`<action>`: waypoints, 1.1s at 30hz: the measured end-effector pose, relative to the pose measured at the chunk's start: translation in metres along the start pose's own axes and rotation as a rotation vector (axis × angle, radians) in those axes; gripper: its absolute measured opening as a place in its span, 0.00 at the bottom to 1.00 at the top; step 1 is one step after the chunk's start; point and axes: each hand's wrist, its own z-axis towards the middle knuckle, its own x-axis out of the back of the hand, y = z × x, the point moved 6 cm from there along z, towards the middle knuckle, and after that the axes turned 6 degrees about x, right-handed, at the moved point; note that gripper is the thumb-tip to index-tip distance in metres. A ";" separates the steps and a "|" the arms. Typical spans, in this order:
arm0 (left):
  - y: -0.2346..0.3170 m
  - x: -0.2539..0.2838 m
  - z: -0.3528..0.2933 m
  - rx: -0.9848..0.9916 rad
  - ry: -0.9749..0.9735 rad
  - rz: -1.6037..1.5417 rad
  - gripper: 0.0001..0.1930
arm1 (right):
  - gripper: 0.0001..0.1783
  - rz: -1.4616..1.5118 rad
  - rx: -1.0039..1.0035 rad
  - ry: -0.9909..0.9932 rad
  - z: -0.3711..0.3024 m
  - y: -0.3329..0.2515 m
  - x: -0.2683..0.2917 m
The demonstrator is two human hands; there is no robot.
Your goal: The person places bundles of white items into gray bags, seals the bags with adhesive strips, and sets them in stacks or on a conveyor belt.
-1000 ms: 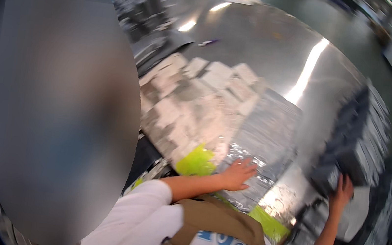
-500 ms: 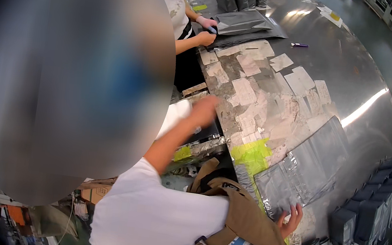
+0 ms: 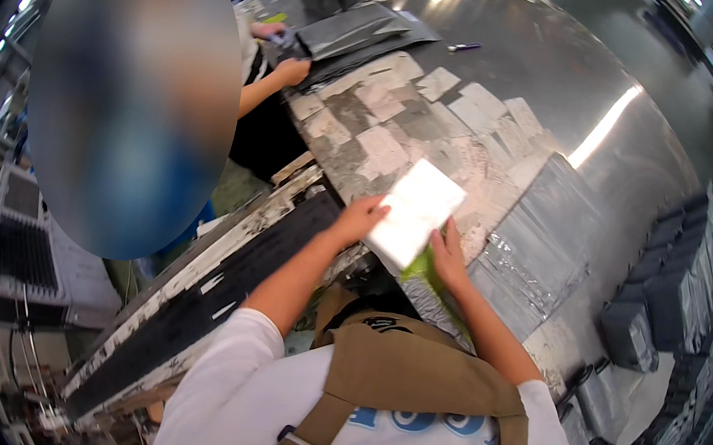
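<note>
Both my hands hold a white rectangular block (image 3: 417, 208), which looks like a stack of paper or a flat pack; I cannot tell which. My left hand (image 3: 360, 221) grips its left side, thumb on top. On the right side, my right hand (image 3: 448, 254) has its fingers against the edge. The block is tilted above the front edge of the metal table. Just right of it lies a flat grey plastic bag (image 3: 542, 247) with a clear, shiny strip. Bright yellow-green tape (image 3: 424, 272) shows partly beneath my right hand.
Paper scraps (image 3: 384, 150) are stuck over the metal table (image 3: 564, 79). A dark conveyor belt (image 3: 212, 294) runs at my left. Across from it, a co-worker's hands (image 3: 291, 70) handle grey bags (image 3: 354, 33). Packed grey parcels (image 3: 674, 273) stand at right; a purple pen (image 3: 463, 47) lies farther back.
My left hand has come from over the conveyor side to the table edge, with the white block now in it. My right hand has left the grey bag's near edge and joined it.
</note>
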 end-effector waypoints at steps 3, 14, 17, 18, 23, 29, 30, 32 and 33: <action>0.016 -0.042 -0.001 -0.145 0.052 -0.135 0.25 | 0.36 0.202 -0.045 0.211 -0.002 -0.002 0.015; 0.216 -0.078 -0.081 -0.355 -0.536 -0.796 0.38 | 0.34 1.135 -0.148 0.359 -0.066 -0.059 0.125; 0.231 -0.084 -0.095 -0.407 -0.548 -0.758 0.36 | 0.39 1.277 -0.124 0.352 -0.077 -0.080 0.123; 0.234 -0.084 -0.099 -0.429 -0.538 -0.738 0.34 | 0.38 1.319 -0.111 0.350 -0.080 -0.084 0.124; 0.248 -0.076 -0.117 -0.466 -0.573 -0.680 0.36 | 0.37 1.454 -0.056 0.281 -0.085 -0.108 0.129; 0.259 -0.069 -0.137 -0.581 -0.675 -0.722 0.54 | 0.37 1.535 -0.110 0.245 -0.085 -0.112 0.118; 0.259 -0.068 -0.138 -0.576 -0.672 -0.690 0.55 | 0.37 1.574 -0.086 0.243 -0.083 -0.127 0.120; 0.256 -0.067 -0.136 -0.561 -0.660 -0.621 0.58 | 0.38 1.659 -0.046 0.227 -0.078 -0.151 0.120; 0.258 -0.065 -0.136 -0.557 -0.658 -0.595 0.58 | 0.38 1.674 -0.049 0.217 -0.079 -0.160 0.121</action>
